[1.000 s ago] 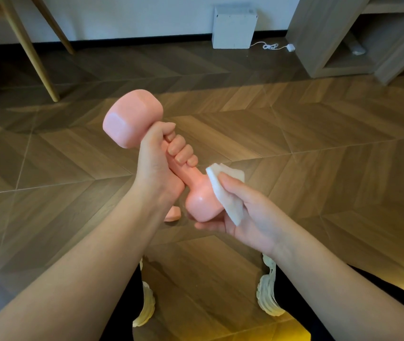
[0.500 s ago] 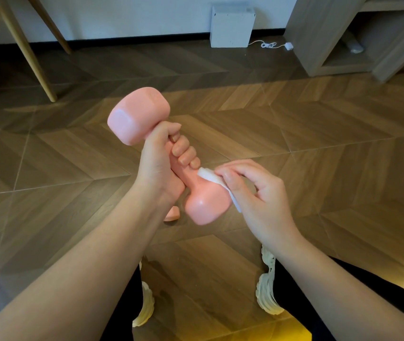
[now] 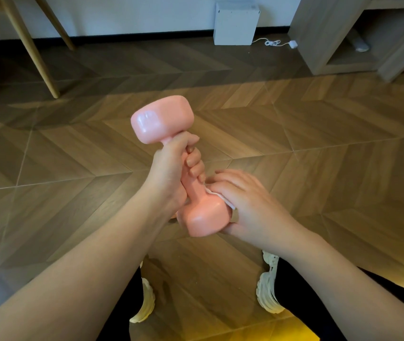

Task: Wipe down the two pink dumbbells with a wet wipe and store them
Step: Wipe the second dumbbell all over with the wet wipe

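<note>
While left hand (image 3: 171, 178) grips dumbbell (image 3: 186, 168), right hand (image 3: 250, 205) cups its lower head.

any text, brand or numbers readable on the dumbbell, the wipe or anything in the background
No readable text anywhere in this view.
Pink dumbbell: the glossy end face shows only glare, no weight number or brand.
Wet wipe: plain white, mostly hidden under the right hand.
White box by the wall: blank apart from small dots, no label.
Left hand covers the handle, so any marking there is hidden.
</note>
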Action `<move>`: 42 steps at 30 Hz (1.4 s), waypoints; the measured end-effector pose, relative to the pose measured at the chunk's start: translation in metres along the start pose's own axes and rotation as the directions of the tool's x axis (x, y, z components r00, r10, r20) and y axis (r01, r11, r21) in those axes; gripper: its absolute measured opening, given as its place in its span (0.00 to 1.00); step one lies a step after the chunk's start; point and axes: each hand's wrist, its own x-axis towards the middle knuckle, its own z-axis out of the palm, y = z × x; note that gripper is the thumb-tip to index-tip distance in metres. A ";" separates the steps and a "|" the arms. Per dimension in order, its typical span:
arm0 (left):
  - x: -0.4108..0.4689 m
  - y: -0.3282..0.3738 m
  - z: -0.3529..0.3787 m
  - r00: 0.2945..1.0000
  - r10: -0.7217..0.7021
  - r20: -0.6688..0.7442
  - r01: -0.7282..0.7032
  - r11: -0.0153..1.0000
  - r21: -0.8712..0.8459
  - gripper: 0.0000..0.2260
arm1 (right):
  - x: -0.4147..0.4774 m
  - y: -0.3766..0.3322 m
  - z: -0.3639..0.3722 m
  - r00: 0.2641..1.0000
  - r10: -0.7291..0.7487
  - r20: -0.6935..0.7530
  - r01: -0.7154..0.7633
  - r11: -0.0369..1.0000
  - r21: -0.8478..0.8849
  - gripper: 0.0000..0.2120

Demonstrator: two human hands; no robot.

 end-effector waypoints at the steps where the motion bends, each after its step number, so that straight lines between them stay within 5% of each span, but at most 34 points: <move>1: 0.000 -0.001 0.001 1.000 -0.006 0.010 0.006 1.000 0.009 0.15 | -0.001 -0.001 -0.001 0.999 -0.018 -0.038 0.018 1.000 -0.002 0.26; 4: 0.000 0.001 0.001 0.999 -0.014 0.034 0.013 1.000 0.020 0.15 | -0.006 -0.008 -0.001 0.990 -0.010 -0.141 0.026 0.993 0.115 0.18; 7: -0.001 0.003 0.000 0.999 -0.033 0.040 0.032 0.999 0.036 0.15 | -0.009 -0.011 0.000 0.995 0.030 -0.095 -0.011 0.981 0.193 0.19; 16: 0.000 0.009 -0.004 0.998 -0.045 0.039 0.046 0.999 -0.022 0.16 | -0.004 -0.009 -0.003 0.986 -0.002 -0.168 -0.013 0.996 -0.088 0.27; 21: 0.000 0.009 -0.004 0.996 -0.071 0.045 0.072 0.997 -0.027 0.16 | -0.007 -0.010 -0.003 0.994 -0.038 -0.103 0.049 0.993 0.105 0.29; 27: -0.001 0.010 -0.003 0.990 -0.110 0.083 0.115 0.992 -0.052 0.18 | -0.007 -0.009 -0.007 0.982 -0.094 -0.164 0.117 0.984 0.137 0.25; 32: -0.002 0.012 -0.006 0.987 -0.122 0.104 0.129 0.990 -0.060 0.17 | -0.011 -0.012 -0.006 0.995 0.006 -0.103 0.022 0.963 0.270 0.28; 36: -0.003 0.008 -0.006 0.987 -0.114 0.111 0.115 0.993 -0.007 0.16 | -0.006 -0.011 -0.005 0.999 0.038 0.011 -0.040 0.974 0.224 0.26; 42: -0.004 0.010 -0.002 0.984 -0.087 0.158 0.085 0.996 0.018 0.15 | -0.009 -0.014 -0.003 0.991 -0.004 -0.131 0.014 0.997 0.076 0.24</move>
